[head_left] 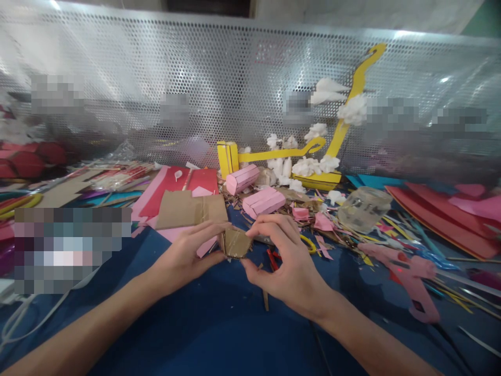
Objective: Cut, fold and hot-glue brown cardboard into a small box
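Observation:
A small brown cardboard box (237, 243) with several angled sides is held up between my hands over the blue table (195, 324). My left hand (191, 250) pinches its left side between thumb and fingers. On the other side, my right hand (279, 253) grips it, the thumb low and the fingertips at the upper edge. Behind it lie two pink paper-covered prisms (264, 202) and a flat piece of cardboard (191, 209). Something with red handles (273, 259) shows partly behind my right hand.
A pink glue gun (407, 277) lies at the right, its cord running toward the front. Yellow paper shapes with white fluffy flowers (313, 166) stand near the perforated metal panel (219, 78). Paper scraps, a clear plastic container (364, 209) and red sheets (442, 219) crowd the back.

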Available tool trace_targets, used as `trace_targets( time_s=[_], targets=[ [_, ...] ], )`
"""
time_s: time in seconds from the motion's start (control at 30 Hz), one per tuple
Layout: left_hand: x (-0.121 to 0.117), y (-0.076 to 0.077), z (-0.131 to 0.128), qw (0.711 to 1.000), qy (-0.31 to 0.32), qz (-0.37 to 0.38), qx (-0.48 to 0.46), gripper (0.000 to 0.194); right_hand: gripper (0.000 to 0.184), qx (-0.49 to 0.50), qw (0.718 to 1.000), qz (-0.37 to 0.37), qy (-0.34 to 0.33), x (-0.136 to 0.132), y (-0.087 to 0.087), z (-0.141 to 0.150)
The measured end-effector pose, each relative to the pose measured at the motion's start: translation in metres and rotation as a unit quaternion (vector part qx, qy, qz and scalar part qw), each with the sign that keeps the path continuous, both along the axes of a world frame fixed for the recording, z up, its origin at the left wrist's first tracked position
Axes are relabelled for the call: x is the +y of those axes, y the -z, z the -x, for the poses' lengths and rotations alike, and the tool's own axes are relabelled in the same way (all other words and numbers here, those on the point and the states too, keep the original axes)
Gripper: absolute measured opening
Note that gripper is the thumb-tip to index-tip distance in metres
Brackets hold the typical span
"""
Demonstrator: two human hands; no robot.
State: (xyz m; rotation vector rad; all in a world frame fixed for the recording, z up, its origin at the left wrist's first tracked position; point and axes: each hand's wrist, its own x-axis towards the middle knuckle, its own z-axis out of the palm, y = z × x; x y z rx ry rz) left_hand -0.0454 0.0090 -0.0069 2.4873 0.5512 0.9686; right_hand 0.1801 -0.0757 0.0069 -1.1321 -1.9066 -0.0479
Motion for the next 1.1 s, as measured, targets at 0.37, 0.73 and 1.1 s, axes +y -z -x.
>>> trace_targets(
  time_s=[0.37, 0.73, 1.1],
  targets=[
    [0.0, 0.002, 0.0, 1.0, 0.018, 0.012, 0.006, 0.037, 0.039, -0.01, 1.0, 0.005, -0.006, -0.001, 0.003, 0.006],
    [-0.003, 0.004, -0.006, 0.991, -0.067, 0.096, -0.065, 0.076, 0.041, 0.019, 0.997, -0.066, 0.027, 0.001, 0.002, 0.004],
    [0.001, -0.001, -0.009, 0.677, 0.08, 0.712, -0.168, 0.036, 0.036, 0.149, 0.986, -0.073, 0.028, 0.009, 0.015, 0.014]
  ],
)
